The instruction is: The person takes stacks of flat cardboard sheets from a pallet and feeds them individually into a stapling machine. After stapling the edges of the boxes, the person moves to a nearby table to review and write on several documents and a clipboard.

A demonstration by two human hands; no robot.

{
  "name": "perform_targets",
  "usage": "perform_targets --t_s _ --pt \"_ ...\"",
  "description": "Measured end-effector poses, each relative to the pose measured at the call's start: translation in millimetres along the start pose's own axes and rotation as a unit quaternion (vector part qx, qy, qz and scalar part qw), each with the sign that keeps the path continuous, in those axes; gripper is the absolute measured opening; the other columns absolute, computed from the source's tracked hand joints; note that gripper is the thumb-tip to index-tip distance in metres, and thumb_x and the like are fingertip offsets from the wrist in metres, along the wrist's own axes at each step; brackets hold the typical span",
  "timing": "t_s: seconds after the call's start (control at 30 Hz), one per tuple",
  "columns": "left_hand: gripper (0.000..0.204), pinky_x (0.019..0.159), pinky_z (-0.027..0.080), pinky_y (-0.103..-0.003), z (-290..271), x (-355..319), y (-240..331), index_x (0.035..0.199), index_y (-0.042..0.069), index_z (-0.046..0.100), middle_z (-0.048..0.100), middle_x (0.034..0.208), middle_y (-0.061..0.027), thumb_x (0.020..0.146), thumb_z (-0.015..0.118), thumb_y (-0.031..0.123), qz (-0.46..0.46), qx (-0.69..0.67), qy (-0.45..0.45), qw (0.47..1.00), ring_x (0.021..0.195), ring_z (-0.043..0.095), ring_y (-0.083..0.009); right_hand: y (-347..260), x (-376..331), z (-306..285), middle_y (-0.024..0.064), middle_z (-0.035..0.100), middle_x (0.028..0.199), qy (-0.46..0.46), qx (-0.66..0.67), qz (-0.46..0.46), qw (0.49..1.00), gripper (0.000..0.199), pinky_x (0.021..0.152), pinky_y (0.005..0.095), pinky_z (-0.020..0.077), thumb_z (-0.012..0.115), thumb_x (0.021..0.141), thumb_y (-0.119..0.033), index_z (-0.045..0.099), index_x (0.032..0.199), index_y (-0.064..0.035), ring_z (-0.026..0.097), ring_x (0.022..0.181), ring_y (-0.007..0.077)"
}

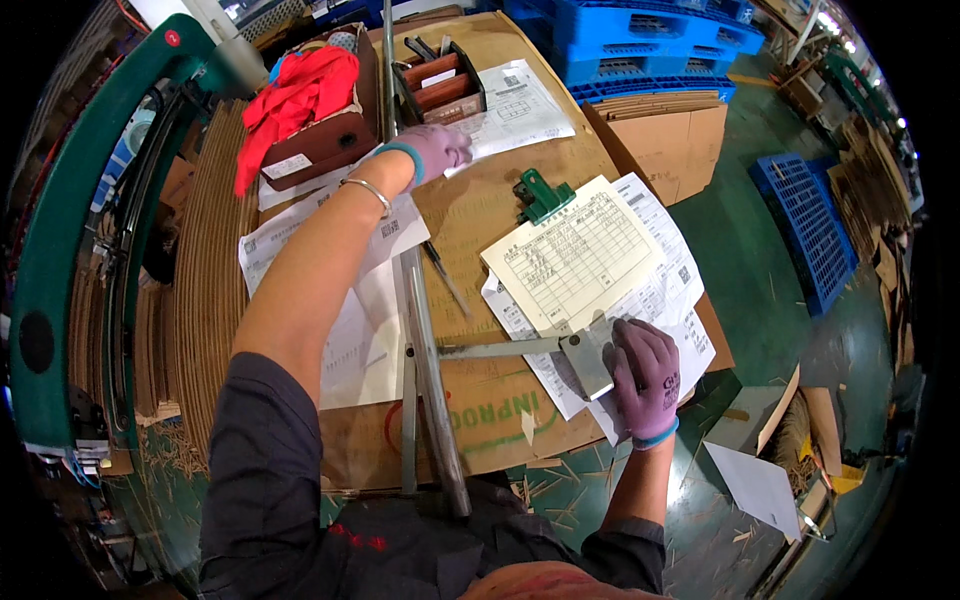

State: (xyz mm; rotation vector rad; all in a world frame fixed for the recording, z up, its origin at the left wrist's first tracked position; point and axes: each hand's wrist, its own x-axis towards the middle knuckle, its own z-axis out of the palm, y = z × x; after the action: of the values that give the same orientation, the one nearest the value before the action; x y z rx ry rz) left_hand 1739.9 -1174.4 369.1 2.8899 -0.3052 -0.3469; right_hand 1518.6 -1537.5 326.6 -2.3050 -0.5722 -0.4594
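Observation:
My left hand [432, 153], in a purple glove, reaches over the far part of the cardboard-topped table, just in front of a small dark divided box [478, 100]. Its fingers are smeared, and whether they hold anything does not show. With fingers curled at its right edge, my right hand [645, 378], gloved alike, grips a grey metal plate [585, 368] over papers. A flat metal bar [500, 349] runs left from the plate to a long metal tube [428, 385]. Beyond the plate lies a cream form [580, 255] under a green clip [543, 196].
A red cloth [305, 95] lies in a dark red box [325, 150] at the far left. A thin dark tool [445, 278] rests on the cardboard. Stacked cardboard [208, 300] stands left; blue pallets [650, 40] stand behind. Scraps litter the green floor.

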Motion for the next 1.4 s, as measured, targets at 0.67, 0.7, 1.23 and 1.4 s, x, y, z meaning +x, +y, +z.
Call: perform_targets --t_s 0.67,0.7,1.23,1.4 --pt "0.061 0.101 0.034 -0.047 -13.3 -198.7 62.6 0.135 0.011 0.044 0.053 0.123 -0.0116 0.084 0.060 0.041 -0.012 0.186 0.068 0.980 0.118 0.048 -0.0281 4.6 -9.3 7.3 0.0145 0.064 0.109 0.010 0.000 0.017 1.000 0.033 0.094 0.0404 0.0413 0.061 0.082 -0.016 0.064 0.112 -0.0027 0.056 0.106 0.0320" --pt "0.062 0.102 0.034 -0.046 -5.8 -211.2 60.0 0.135 0.010 0.044 0.053 0.123 -0.0116 0.084 0.061 0.041 -0.025 0.194 0.095 0.976 0.118 0.048 -0.0287 3.7 -9.4 6.9 0.0144 0.064 0.109 0.010 -0.002 0.016 1.000 0.032 0.093 0.0404 0.0413 0.060 0.082 -0.016 0.064 0.112 -0.0027 0.056 0.106 0.0319" --pt "0.065 0.095 0.040 -0.040 35.7 -249.3 23.7 0.134 0.005 0.043 0.057 0.112 -0.0114 0.082 0.063 0.038 -0.140 0.208 0.167 0.953 0.108 0.053 -0.0273 4.6 -10.5 8.5 0.0142 0.063 0.109 0.011 0.003 0.019 1.000 0.030 0.093 0.0403 0.0418 0.062 0.083 -0.015 0.064 0.111 -0.0021 0.055 0.106 0.0315" --pt "0.061 0.098 0.038 -0.040 33.6 -246.3 24.7 0.133 0.006 0.045 0.058 0.113 -0.0101 0.085 0.060 0.039 -0.135 0.217 0.165 0.953 0.109 0.054 -0.0248 2.2 -9.2 8.3 0.0144 0.064 0.108 0.015 0.002 0.023 1.000 0.029 0.092 0.0399 0.0423 0.062 0.083 -0.014 0.065 0.108 -0.0017 0.056 0.105 0.0315"
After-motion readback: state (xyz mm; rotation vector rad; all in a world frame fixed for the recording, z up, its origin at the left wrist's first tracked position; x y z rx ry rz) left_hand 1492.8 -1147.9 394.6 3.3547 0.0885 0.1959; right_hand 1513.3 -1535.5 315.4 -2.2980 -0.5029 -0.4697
